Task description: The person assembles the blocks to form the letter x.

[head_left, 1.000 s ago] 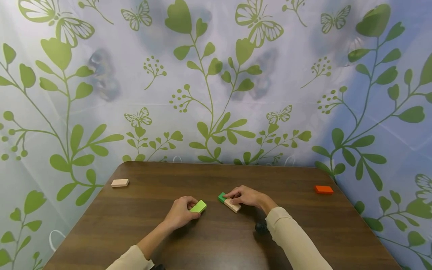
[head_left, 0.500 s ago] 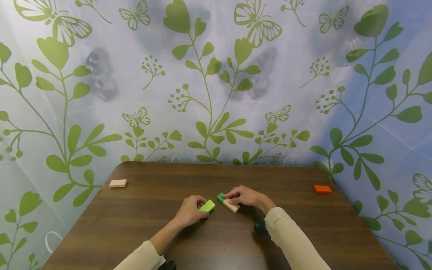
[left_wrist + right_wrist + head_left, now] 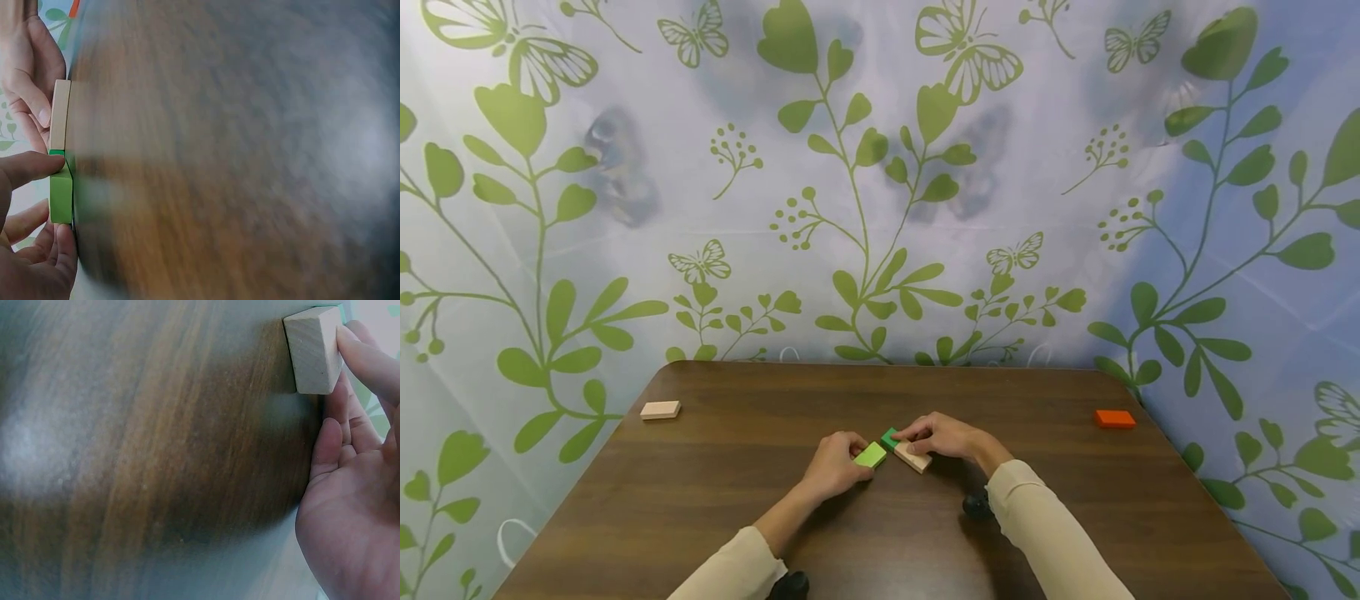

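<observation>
My left hand (image 3: 835, 467) grips a light green wooden block (image 3: 870, 455) between thumb and fingers, low over the brown table. My right hand (image 3: 947, 435) pinches a plain wooden block (image 3: 914, 457), which lies end to end with a dark green block (image 3: 889, 438). Its forefinger reaches over the dark green block and partly covers it. In the left wrist view, the light green block (image 3: 60, 197) sits right by the dark green end; whether they touch I cannot tell. The right wrist view shows the plain block's end (image 3: 310, 353) with the thumb against its side.
Another plain wooden block (image 3: 660, 410) lies near the table's far left edge. An orange block (image 3: 1115, 419) lies near the right edge. Behind the table (image 3: 760, 400) hangs a leaf-and-butterfly patterned curtain (image 3: 880, 208).
My left hand has moved right with the light green block, up close to the dark green one. The right hand stays put on the plain block. The head view has shifted slightly.
</observation>
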Available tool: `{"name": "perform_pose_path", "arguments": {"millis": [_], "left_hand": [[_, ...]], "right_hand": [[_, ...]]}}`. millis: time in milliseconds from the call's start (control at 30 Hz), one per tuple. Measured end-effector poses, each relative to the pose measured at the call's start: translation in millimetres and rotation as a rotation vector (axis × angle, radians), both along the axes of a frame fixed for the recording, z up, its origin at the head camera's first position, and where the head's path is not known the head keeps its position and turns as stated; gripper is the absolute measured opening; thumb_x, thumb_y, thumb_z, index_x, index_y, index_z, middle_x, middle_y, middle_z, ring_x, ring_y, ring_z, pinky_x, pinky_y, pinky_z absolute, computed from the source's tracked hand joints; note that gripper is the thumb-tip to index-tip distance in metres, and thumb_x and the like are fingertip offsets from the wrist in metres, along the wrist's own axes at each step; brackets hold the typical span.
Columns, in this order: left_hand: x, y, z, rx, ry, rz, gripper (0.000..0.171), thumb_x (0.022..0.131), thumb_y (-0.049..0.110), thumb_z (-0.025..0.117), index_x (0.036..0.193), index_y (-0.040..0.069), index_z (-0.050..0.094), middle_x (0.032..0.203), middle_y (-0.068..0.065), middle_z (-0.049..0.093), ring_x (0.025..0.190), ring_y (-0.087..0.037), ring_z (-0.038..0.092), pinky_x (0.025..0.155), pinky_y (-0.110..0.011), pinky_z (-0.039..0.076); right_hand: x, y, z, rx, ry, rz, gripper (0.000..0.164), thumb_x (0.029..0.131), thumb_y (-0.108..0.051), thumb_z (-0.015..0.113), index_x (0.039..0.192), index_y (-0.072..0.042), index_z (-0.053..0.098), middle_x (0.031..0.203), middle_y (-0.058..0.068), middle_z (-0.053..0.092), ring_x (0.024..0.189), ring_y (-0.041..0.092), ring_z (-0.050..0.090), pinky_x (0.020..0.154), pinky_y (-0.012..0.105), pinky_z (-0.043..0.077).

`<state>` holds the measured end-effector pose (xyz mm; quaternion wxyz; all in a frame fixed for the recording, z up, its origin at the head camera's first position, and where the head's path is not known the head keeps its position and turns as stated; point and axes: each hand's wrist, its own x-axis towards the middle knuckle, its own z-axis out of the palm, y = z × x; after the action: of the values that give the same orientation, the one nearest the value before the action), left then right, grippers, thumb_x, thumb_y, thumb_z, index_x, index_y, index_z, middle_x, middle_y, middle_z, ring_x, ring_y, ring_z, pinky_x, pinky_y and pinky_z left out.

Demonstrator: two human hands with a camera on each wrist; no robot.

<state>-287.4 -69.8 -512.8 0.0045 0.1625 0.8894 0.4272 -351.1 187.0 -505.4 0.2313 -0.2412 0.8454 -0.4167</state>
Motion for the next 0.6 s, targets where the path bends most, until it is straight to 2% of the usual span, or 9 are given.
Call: {"name": "perform_pose_path", "arguments": {"millis": [267, 600], "left_hand": [[-2.7, 3.9, 0.7, 0.001, -0.004, 0.012, 0.032, 0.076, 0.005, 0.089, 0.102, -0.004, 0.074, 0.090, -0.007, 0.068, 0.078, -0.017, 0.060, 0.070, -0.037, 0.052], [-5.2, 8.5, -0.1, -0.014, -0.020, 0.018, 0.032, 0.076, 0.006, 0.090, 0.103, -0.003, 0.074, 0.090, -0.006, 0.070, 0.078, -0.017, 0.061, 0.070, -0.038, 0.053]], "right_hand": [[0.6, -1.3, 2.1, -0.005, -0.014, -0.015, 0.033, 0.101, -0.015, 0.069, 0.134, -0.016, 0.072, 0.131, 0.005, 0.063, 0.111, 0.020, 0.060, 0.094, 0.042, 0.051], [0.9, -1.6, 0.8, -0.009, -0.035, -0.023, 0.033, 0.100, -0.012, 0.070, 0.133, -0.013, 0.073, 0.127, 0.006, 0.065, 0.105, 0.019, 0.061, 0.089, 0.038, 0.052]]}}
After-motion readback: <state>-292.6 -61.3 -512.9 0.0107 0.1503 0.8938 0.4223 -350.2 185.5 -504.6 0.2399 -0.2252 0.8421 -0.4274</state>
